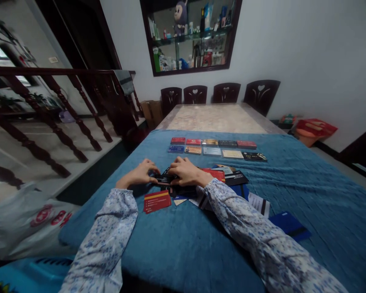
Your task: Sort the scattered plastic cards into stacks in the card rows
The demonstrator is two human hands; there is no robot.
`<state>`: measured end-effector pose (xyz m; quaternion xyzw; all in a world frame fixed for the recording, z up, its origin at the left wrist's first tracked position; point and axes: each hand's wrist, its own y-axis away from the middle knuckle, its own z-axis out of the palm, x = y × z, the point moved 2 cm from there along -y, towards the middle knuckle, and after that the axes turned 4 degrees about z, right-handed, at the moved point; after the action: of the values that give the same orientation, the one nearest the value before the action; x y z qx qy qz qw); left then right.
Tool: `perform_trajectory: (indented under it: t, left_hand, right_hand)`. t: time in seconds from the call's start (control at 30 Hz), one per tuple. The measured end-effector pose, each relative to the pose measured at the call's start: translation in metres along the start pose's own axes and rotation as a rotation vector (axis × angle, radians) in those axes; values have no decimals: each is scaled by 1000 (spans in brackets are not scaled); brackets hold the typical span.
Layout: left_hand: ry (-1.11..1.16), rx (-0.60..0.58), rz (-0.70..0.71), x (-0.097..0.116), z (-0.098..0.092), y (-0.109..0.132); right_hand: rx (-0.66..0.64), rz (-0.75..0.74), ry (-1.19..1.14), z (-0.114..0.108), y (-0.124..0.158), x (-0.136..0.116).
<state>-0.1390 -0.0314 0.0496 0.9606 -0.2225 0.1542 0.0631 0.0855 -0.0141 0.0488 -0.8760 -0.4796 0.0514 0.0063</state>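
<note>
Both my hands are over a loose pile of plastic cards on a blue cloth. My left hand (142, 173) grips the left end of a black card (163, 179) between thumb and fingers. Curled over the same card's right side is my right hand (186, 171), its fingertips on the black cards. A red card (157, 201) with a yellow stripe lies apart, just below my left hand. Under and beyond my right wrist spread another red card (216, 174), a black card (238, 178), a white card (259, 204) and a dark blue card (289, 225).
Two rows of neat card stacks, among them a black stack (254, 156), lie farther back on the blue cloth (158, 252). Past them the marble tabletop (216, 117) shows, with dark chairs (227, 92) behind. A wooden railing (57, 118) and plastic bags (27, 224) are at left.
</note>
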Motion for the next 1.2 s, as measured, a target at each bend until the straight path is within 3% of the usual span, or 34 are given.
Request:
perform_trajectory:
  t: [0.33,0.87,1.2]
  left_hand:
    - [-28,-128,-67,2,5,3]
    - [78,-65,3,3,2,2]
    - [189,71,61,1,0,0]
  right_hand:
    - [-47,-46,-15,7,1,-3]
    - [16,-81,-22,10,3,2]
    - [58,2,-7,6,3,5]
